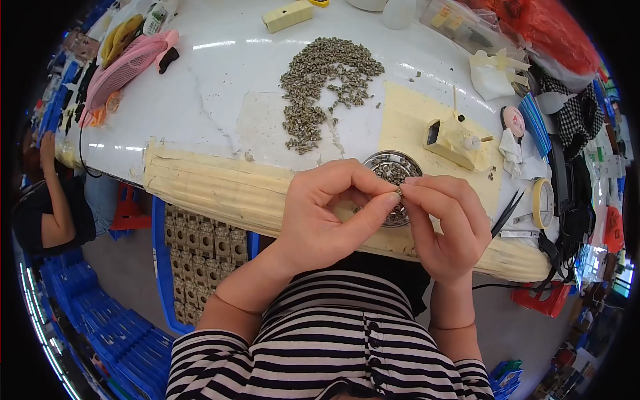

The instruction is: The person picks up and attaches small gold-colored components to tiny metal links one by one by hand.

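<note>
My left hand (333, 210) and my right hand (450, 220) meet fingertip to fingertip above the table's near edge. Between their pinched thumbs and forefingers is a small metal part (399, 191), mostly hidden by the fingers. Just behind and below them sits a round metal dish (417, 165) with many similar small parts in it. Dark tweezers (508, 212) stick out beside my right hand; whether that hand holds them I cannot tell. Farther back, a large pile of small metal parts (313, 80) is spread over the white tabletop.
A tape-wrapped block fixture (457, 143) stands right of the dish, with a tape roll (543, 203) beyond. Yellow tape covers the table edge (213, 187). Below left, a blue crate (160, 260) holds metal blocks. A pink mesh item (130, 70) lies far left; another person (53, 207) is at left.
</note>
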{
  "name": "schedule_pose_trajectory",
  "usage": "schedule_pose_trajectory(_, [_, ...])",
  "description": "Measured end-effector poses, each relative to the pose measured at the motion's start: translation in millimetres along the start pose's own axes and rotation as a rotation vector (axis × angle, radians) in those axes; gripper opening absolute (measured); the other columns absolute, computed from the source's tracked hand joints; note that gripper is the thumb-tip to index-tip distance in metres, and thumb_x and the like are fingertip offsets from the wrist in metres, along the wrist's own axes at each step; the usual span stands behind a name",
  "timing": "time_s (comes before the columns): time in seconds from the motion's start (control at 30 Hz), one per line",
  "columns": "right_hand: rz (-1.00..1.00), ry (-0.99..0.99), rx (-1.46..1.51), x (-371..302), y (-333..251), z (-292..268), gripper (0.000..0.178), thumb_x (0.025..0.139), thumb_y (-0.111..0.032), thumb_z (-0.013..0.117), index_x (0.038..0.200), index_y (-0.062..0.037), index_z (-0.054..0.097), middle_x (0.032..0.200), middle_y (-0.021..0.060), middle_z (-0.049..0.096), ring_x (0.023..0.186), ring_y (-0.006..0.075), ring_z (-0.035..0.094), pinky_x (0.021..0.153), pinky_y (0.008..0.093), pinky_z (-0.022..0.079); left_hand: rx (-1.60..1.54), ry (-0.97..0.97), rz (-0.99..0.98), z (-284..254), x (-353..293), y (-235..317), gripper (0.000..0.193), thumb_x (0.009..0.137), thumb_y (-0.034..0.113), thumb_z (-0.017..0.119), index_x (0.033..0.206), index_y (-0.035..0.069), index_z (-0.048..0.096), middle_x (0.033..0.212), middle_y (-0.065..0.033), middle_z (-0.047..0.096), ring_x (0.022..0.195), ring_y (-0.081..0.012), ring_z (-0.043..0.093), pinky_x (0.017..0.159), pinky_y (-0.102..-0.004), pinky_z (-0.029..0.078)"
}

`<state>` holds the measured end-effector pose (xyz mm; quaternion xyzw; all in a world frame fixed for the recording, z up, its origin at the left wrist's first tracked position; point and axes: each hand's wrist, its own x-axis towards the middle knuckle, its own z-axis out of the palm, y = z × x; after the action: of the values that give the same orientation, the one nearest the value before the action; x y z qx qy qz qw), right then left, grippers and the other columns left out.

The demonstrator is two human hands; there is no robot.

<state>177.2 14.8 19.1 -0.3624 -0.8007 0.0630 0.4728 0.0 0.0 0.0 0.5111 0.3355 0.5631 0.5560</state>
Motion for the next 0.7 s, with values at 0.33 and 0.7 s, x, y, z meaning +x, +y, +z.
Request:
schedule_pose_trajectory(0.33, [0.006,0.024,0.001,0.5,-2.4,-0.3,0.024,0.068,0.005,0.080,0.089,-0.0021,0.072,0.084,0.0095,0.070,0.071,0.0231,0.067,0.060,0.0306,0.054,-0.010,0.004,-0.010,1.3,0.2,0.0,0.007,0.088,-0.003,0.069,0.095,-0.005,0.069,0.090,-0.0073,0.068,0.083,-0.0090,0.066,0.074,-0.0220,0.055])
schedule_pose_trajectory(0.7, [0.004,0.030,0.004,-1.5,-2.9,3.8,0.026,0.069,0.006,0.079,0.093,-0.0011,0.073,0.085,0.0098,0.071,0.071,0.0228,0.068,0.060,0.0301,0.054,-0.029,0.072,-0.005,2.9,-0.9,-1.2,0.008,0.088,-0.003,0.070,0.096,-0.005,0.069,0.091,-0.0075,0.069,0.081,-0.0090,0.066,0.072,-0.0220,0.055])
